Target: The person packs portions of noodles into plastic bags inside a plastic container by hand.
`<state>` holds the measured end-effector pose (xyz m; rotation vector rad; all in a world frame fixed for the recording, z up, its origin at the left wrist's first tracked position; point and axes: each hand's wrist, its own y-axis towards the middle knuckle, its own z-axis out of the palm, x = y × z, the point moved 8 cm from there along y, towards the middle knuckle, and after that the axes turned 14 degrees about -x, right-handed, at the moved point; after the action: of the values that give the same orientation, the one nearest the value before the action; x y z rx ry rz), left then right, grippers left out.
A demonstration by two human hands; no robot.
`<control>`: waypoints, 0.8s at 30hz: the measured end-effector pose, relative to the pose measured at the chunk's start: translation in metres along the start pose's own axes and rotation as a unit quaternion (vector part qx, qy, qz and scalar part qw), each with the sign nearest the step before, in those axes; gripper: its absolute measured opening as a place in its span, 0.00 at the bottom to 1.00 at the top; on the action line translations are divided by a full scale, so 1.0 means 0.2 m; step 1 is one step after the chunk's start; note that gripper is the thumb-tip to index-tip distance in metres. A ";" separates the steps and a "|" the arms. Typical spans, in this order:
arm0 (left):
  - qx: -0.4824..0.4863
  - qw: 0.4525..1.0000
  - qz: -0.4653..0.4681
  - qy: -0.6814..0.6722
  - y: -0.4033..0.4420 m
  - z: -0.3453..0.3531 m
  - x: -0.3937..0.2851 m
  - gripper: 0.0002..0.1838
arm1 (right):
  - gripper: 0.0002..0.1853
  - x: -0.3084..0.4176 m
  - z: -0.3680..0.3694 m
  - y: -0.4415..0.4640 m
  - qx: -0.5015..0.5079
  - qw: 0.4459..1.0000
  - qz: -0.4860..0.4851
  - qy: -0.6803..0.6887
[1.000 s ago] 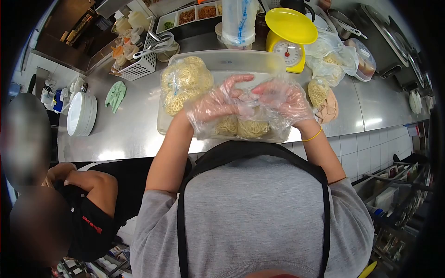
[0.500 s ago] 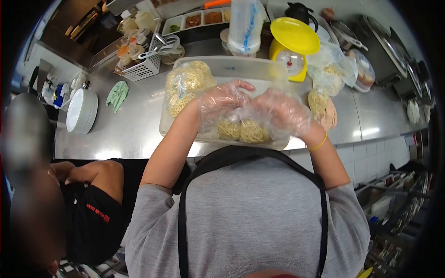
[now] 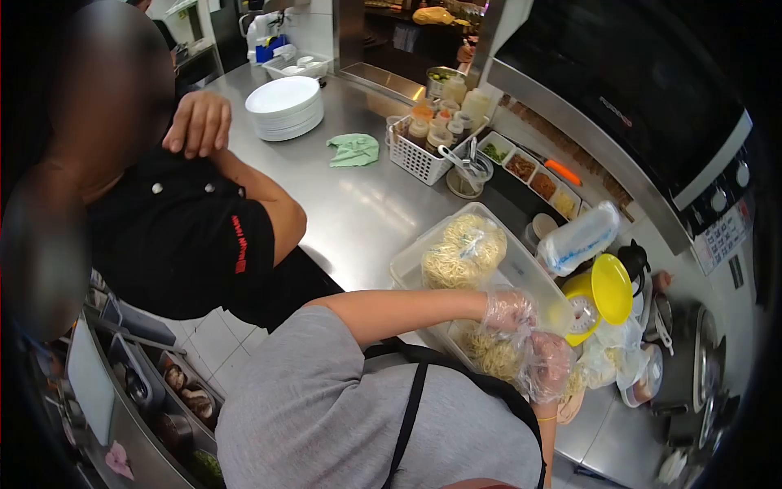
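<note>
My left hand (image 3: 511, 310), in a clear plastic glove, is bent over the near right part of a translucent plastic tub (image 3: 405, 259). Close beside it, my right hand (image 3: 551, 363) wears the same kind of glove. Both hands are closed on the gathered top of a clear plastic bag, though glove and bag film blend and hide the fingertips. Below them lie noodle bundles (image 3: 494, 357) in that bag. A full bag of noodles (image 3: 463, 253) sits at the tub's far left end. The yellow scale (image 3: 609, 289) stands just beyond the tub.
A co-worker (image 3: 183, 232) stands at the left, one hand (image 3: 199, 124) raised. Stacked white plates (image 3: 285, 108), a green cloth (image 3: 353, 150), a white bottle basket (image 3: 418, 155) and topping trays (image 3: 521, 167) sit on the steel counter. More bagged noodles (image 3: 601, 363) lie at right.
My view has swung left and tilted, bringing the co-worker and the pass window into sight. Both hands stay over the noodle bag, now closer together. The co-worker's hand is now raised.
</note>
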<state>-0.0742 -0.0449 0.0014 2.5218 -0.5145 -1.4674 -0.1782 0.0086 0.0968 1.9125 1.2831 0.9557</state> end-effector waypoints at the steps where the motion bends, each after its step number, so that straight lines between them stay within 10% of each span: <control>1: -0.009 1.000 -0.001 0.002 -0.02 0.01 -0.01 0.11 | 0.19 0.01 -0.01 -0.01 0.003 1.000 -0.007 0.005; 5: -0.081 0.987 0.085 -0.112 -0.06 -0.10 -0.16 0.07 | 0.18 -0.05 0.00 -0.04 -0.003 0.996 0.073 0.052; 13: -0.042 0.955 0.161 0.245 -0.04 -0.08 -0.31 0.08 | 0.13 -0.07 0.00 -0.09 -0.018 0.996 0.059 0.067; 24: -0.092 0.886 0.286 0.354 -0.06 -0.06 -0.32 0.11 | 0.09 -0.19 -0.12 -0.18 0.000 0.955 0.249 0.159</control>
<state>-0.0905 -0.0097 0.0545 2.2388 -0.8211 -0.3268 -0.2249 -0.0124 0.0711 2.1959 0.9715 1.5683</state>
